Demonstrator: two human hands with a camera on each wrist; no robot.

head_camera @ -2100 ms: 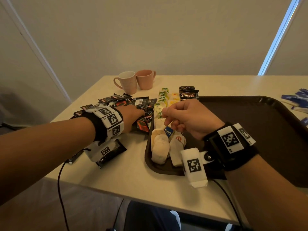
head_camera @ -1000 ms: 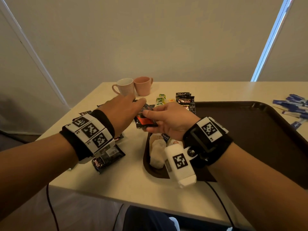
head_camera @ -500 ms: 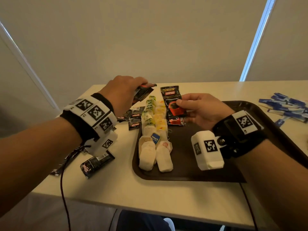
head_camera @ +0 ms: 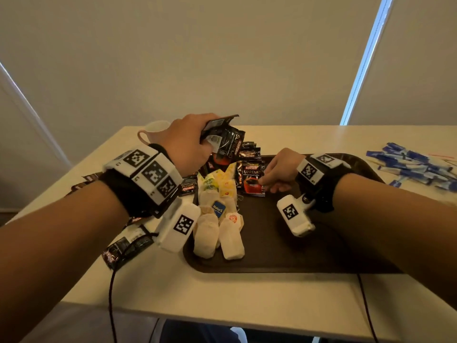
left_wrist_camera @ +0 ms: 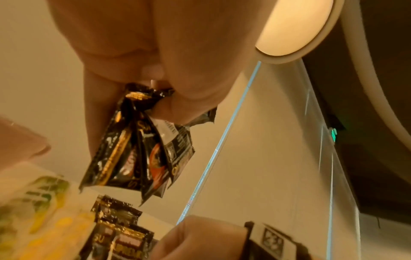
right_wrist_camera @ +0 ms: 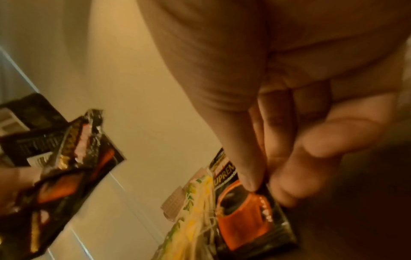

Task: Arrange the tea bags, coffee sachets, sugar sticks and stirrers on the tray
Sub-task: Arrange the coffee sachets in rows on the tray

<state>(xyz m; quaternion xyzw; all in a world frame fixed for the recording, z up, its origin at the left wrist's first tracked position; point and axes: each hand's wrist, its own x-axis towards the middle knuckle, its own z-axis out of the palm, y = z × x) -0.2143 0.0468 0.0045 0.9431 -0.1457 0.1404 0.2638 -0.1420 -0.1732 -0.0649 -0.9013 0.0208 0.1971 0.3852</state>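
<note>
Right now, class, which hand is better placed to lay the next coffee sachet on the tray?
Right hand: it already rests on the sachet row in the tray, while the left hand grips the spare sachets.

You face a plain beige wall (head_camera: 222, 58) under dim, warm light. A bright blue-white vertical strip (head_camera: 363, 63) runs down it right of centre; a pale slanted strip (head_camera: 32, 112) crosses at left. The cream table (head_camera: 247, 300) butts against the wall. Your left-wrist view catches a round lit ceiling lamp (left_wrist_camera: 295, 26).
</note>
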